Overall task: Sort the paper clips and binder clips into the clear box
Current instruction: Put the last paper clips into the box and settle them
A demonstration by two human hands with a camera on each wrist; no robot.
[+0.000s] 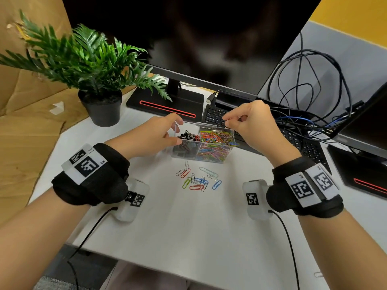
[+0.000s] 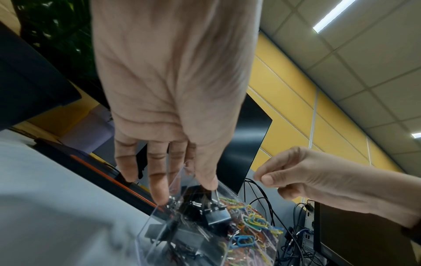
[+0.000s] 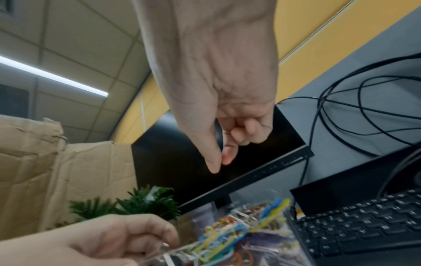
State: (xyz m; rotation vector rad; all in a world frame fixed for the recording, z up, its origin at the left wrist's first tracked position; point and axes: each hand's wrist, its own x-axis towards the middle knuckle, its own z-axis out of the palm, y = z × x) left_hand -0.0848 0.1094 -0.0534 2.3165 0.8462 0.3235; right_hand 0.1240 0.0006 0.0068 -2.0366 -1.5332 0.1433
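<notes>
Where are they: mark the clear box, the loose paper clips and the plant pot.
clear box [image 1: 209, 159], head view, lower front wall.
loose paper clips [image 1: 196, 181], head view, middle of the pile on the table.
plant pot [image 1: 104, 110], head view, front of its black side.

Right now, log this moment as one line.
left hand: grips clear plastic box | right hand: pinching above box, content unclear | loose coloured paper clips: on table

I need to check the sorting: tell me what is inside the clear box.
The clear box has two compartments: black binder clips on the left, colourful paper clips on the right. The left hand grips the left wall, hiding part of that side.
</notes>
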